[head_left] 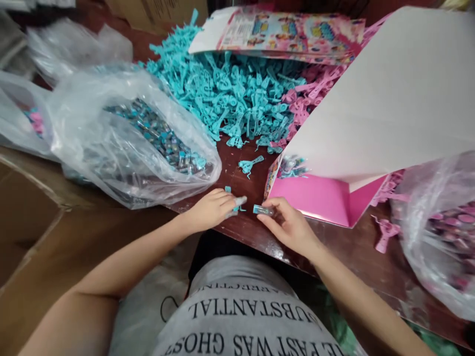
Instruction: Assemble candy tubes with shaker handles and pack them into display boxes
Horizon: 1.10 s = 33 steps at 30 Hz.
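Observation:
My left hand [215, 207] rests on the near edge of the dark table [256, 232], fingers curled round a small teal plastic piece [237, 209]. My right hand [287, 225] is just to its right, pinching a small clear tube with a teal end [262, 210] between thumb and fingers. The two hands are a few centimetres apart. One loose teal plastic part [250, 164] lies on the table beyond them.
A big heap of teal parts [230, 94] and pink parts [308, 94] fills the back. A clear bag of small tubes [148, 143] lies left, a pink-lined white box [371, 123] right, another bag [441, 232] far right, cardboard [33, 217] at left.

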Motion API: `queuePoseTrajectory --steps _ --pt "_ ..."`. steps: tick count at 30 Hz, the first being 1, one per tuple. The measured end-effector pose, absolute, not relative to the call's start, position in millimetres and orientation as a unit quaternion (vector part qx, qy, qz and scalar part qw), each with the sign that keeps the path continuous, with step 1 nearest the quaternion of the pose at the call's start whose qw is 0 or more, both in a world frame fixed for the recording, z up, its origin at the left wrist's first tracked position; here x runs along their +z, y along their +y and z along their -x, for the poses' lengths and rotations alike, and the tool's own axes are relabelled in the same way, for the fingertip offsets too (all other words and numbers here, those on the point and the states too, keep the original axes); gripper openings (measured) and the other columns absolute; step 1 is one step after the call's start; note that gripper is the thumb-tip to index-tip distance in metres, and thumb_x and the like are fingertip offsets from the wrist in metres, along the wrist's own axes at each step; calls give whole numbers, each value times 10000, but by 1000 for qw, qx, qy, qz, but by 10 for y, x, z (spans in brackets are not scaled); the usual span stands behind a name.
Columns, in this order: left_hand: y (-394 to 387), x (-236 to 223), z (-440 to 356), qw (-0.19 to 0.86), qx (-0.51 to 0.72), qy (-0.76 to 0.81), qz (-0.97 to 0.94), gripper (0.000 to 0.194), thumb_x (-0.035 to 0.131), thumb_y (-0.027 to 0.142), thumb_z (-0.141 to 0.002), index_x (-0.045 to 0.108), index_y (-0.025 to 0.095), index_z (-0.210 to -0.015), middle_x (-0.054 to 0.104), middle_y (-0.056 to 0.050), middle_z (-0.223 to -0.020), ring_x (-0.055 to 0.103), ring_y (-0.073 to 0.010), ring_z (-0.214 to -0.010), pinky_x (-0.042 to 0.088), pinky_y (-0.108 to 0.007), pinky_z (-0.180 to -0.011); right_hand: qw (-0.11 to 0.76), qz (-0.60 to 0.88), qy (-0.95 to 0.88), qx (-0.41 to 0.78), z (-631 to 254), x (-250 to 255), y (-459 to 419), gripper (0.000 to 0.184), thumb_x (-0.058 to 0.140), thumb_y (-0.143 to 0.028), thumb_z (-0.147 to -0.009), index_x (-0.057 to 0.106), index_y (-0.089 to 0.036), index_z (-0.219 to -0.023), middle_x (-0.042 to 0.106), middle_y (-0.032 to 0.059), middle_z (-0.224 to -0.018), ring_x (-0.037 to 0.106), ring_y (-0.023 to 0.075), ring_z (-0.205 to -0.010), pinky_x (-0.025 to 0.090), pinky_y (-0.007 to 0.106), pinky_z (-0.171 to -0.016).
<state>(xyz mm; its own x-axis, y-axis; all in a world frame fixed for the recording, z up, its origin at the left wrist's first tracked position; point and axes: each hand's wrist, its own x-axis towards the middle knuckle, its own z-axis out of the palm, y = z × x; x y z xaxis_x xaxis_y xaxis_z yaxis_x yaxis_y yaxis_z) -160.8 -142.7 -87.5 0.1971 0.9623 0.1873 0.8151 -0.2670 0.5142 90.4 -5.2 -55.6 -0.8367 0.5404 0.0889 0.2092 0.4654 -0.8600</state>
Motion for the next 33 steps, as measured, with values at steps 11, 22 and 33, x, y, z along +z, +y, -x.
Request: queuePoseTrajectory --steps 11,22,33 --pt "-1644 -590 1347 524 541 599 -271 531 866 342 -807 543 199 -1203 695 -19 -1006 684 -149 -876 563 -272 -777 244 117 -877 397 -500 -307 94 229 697 -246 -1028 674 -252 -1256 774 37 -1075 734 150 -867 582 247 -652" --pt "-1884 -615 1569 583 511 563 -286 720 831 296 -843 545 198 -1497 759 -49 -1072 661 -140 -808 548 -259 -713 150 12 -920 361 -140 -293 66 205 648 -296 -1067 648 -232 -1262 800 66 -1176 785 192 -1015 639 312 -814" --pt "-1942 -359 1722 508 462 592 -422 228 626 339 -991 767 162 -1009 713 0 -807 615 -128 -743 519 -255 -773 98 -54 -921 372 84 -255 101 201 654 -327 -1070 682 -227 -1243 812 36 -1148 784 162 -1007 600 267 -842"
